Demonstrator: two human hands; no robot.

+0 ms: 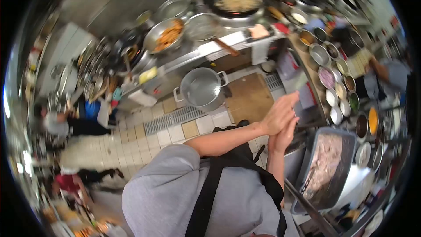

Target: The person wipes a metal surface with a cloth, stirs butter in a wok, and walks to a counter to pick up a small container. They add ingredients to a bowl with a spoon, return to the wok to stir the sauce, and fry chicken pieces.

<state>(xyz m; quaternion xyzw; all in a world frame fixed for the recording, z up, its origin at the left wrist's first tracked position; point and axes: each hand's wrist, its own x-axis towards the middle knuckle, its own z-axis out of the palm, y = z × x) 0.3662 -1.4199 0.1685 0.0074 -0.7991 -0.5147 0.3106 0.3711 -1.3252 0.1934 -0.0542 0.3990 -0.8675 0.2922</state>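
Observation:
My left hand [280, 115] and my right hand [285, 138] touch each other in front of my body, palms turned together. Both have their fingers stretched out towards the upper right, and no held object shows in either. The inner faces of the palms are hidden. To the right of my hands sits a grey tub [346, 162] with pale, wet-looking food [325, 160] and a chain-like strip inside. Beyond my fingertips is the edge of a counter [309, 66] bearing small metal bowls.
A large two-handled pot [200, 87] stands on the tiled floor beside a brown mat [250, 96]. The stove line holds a wok of pale food [237, 1] and a bowl of orange food [169, 35]. Co-workers stand at the left [57, 123], lower left [68, 184] and right [390, 77].

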